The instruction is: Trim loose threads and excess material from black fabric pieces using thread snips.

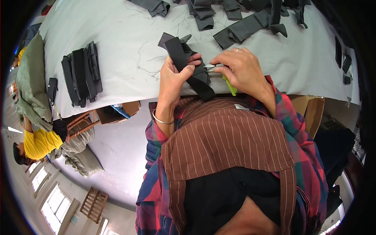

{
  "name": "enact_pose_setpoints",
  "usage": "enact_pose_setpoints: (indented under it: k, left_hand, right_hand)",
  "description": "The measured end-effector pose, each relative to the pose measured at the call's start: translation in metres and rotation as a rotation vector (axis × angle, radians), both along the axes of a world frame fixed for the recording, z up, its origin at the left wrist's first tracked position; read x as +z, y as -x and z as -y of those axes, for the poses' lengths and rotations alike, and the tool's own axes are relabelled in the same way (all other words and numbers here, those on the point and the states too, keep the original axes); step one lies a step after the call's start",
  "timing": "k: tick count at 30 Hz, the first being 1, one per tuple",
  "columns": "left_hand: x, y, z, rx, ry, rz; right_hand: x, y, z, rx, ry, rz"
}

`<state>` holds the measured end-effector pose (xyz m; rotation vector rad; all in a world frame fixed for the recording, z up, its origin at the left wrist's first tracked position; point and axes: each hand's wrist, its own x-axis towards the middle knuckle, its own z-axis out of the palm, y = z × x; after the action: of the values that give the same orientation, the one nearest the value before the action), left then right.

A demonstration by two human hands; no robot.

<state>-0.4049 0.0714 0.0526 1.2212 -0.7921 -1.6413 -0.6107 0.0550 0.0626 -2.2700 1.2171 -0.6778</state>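
Head camera view, looking down over the person's chest: fingers (190,62) of the left hand (174,76) are curled tight around a black fabric strap piece (188,64), thumb and fingertips pinching it just off the near edge of the worktop (117,47). At three o'clock from that grip, the right hand (243,68) is closed around small thread snips (213,67) with a bright green handle (230,85), the metal tips touching the strap between the two hands. A ring shows on one right finger, and a thin bangle (162,119) circles the left wrist. The strap hangs down from the left hand, its lower end folded at about five o'clock from the palm, over the brown striped apron (227,137) worn above a plaid shirt (305,156).

Out on the pale grey worktop, a stack of finished black pieces (81,74) lies at nine o'clock, well apart from the hands. More dark grey fabric pieces (243,27) are scattered along the far side at twelve to one o'clock, with loose threads lying between. At eight o'clock, beyond the worktop edge, another person in a yellow top (39,143) sits beside stuffed sacks (33,82).
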Motion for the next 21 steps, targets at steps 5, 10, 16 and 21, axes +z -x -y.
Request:
enact_pose_setpoints:
  k: [5,10,16,21]
  left_hand:
    - [0.003,-0.002,0.001,-0.046,0.004,-0.022]
    - [0.005,-0.003,0.001,-0.049,-0.010,-0.036]
    - [0.004,-0.005,0.000,-0.048,-0.015,-0.070]
    - [0.003,-0.006,-0.002,-0.070,-0.018,-0.012]
  right_hand:
    - [-0.003,0.002,0.012,0.176,0.114,-0.106]
    - [-0.008,0.003,0.026,0.289,0.212,-0.092]
    - [-0.008,0.002,0.029,0.352,0.240,-0.095]
    - [-0.007,0.001,0.027,0.354,0.224,-0.149]
